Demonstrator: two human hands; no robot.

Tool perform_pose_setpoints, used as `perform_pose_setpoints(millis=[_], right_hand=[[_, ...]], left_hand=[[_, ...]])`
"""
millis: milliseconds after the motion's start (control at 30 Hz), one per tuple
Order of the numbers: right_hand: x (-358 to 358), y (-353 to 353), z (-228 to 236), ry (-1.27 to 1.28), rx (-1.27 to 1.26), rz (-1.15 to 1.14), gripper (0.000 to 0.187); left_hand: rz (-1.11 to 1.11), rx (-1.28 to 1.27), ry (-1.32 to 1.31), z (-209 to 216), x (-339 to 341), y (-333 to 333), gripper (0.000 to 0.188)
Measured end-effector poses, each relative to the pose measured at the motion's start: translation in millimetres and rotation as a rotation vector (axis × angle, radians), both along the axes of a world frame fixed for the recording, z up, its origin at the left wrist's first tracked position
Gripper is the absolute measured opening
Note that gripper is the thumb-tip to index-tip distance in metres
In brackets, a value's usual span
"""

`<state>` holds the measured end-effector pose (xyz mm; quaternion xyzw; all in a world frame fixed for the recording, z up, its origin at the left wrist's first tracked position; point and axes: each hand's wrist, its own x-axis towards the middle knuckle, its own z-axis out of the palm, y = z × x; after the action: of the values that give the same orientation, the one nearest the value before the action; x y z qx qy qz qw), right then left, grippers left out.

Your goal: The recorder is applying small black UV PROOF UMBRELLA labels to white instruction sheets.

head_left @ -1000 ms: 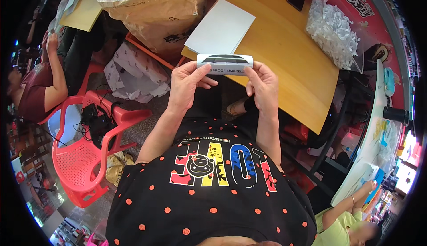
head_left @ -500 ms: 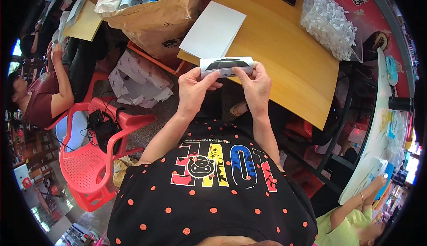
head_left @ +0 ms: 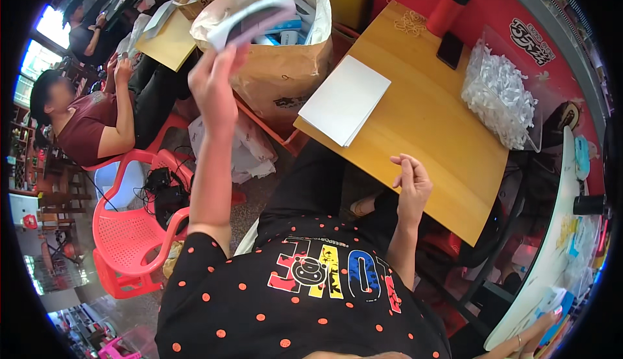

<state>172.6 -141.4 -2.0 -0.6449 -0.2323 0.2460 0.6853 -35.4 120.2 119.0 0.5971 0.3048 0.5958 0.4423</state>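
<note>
My left hand is raised at the upper left, closed on the lower end of a white paper tube with a dark curved print. Motion blurs the tube, which is tilted above the mouth of a large brown paper bag. Inside this bag lie several blue-and-white rolled pieces. My right hand hovers by the table's near edge, its fingers loosely bent and nothing visible in them. On the yellow wooden table, a stack of white sheets rests between my two hands.
A clear bin of white paper strips, a black phone, a red cup and rubber bands occupy the table's far side. Red plastic chairs and a seated person are at left. Another person's arm shows lower right.
Both hands held the paper tube in front of me before. My left hand has carried it up and left over the bag; my right hand has let go and dropped lower right. The view has shifted.
</note>
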Motion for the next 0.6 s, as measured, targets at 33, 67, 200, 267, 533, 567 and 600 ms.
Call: perform_pose_setpoints(millis=[33, 67, 200, 267, 533, 567, 600], right_hand=[[-6, 3, 1, 0.012, -0.006, 0.03, 0.02], [-11, 7, 4, -0.006, -0.037, 0.063, 0.019], [-21, 12, 12, -0.027, -0.105, 0.103, 0.019], [-15, 12, 8, -0.228, -0.222, 0.141, 0.022], [-14, 75, 20, -1.16, -0.167, 0.361, 0.062], [-17, 82, 18, -1.221, -0.206, 0.371, 0.064], [-18, 86, 15, -1.283, -0.246, 0.377, 0.066]], left_hand=[[-0.029, -0.036, 0.074, 5, 4, 22, 0.029], [-0.056, -0.075, 0.143, 8, 7, 44, 0.03], [0.13, 0.151, 0.916, -5, 24, 99, 0.033], [0.481, 0.636, 1.048, -21, 21, 100, 0.033], [0.135, 0.518, 0.716, -29, 2, -29, 0.021], [0.114, 0.448, 0.7, -39, -5, -37, 0.019], [0.102, 0.364, 0.676, -48, -12, -45, 0.019]])
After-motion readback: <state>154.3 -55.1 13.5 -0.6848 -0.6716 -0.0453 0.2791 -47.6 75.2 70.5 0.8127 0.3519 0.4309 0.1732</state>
